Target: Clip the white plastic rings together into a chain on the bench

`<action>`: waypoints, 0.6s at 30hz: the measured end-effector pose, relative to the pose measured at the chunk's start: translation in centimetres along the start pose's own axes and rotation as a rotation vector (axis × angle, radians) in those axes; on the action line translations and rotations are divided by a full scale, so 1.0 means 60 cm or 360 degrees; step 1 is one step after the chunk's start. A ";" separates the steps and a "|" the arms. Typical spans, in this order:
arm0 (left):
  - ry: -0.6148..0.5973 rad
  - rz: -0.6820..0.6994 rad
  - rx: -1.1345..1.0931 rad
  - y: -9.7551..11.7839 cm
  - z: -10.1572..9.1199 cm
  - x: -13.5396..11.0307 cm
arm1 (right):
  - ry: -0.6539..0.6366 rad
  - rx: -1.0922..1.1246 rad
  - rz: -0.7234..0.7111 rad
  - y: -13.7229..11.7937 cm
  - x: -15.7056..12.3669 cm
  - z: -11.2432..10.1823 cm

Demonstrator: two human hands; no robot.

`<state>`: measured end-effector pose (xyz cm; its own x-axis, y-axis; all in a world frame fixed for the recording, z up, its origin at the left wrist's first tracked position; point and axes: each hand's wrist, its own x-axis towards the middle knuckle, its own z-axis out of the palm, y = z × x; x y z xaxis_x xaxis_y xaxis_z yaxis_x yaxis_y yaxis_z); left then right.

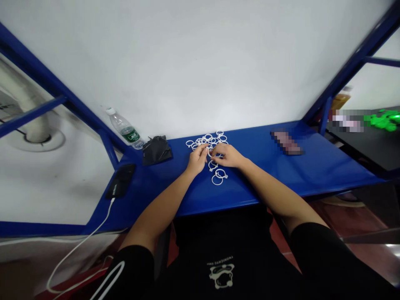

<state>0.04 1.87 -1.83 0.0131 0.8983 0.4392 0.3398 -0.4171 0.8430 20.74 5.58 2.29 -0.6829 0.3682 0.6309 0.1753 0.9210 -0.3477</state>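
While left hand (197,159) and right hand (227,155) pinch one ring (210,153) in their grip beside the pile (208,139) on the table (281,175), a slip (fingers crowd it) might flick it off the edge.

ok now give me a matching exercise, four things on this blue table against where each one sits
Things
1. water bottle
2. black pouch
3. phone
4. white rings

Places
A. mid table, at the left hand and right hand
B. left edge, white cable plugged in
C. far left corner, by the frame
D. between bottle and rings

Pairs: 1-C, 2-D, 3-B, 4-A
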 end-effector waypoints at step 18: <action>0.0548 0.0049 -0.0221 0.016 0.001 0.010 | -0.0084 -0.0141 0.0254 0.008 -0.003 -0.003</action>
<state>0.44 2.04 -0.78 -0.3039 0.7957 0.5239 0.2128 -0.4793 0.8515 21.06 5.97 2.12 -0.6771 0.5056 0.5347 0.3447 0.8599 -0.3765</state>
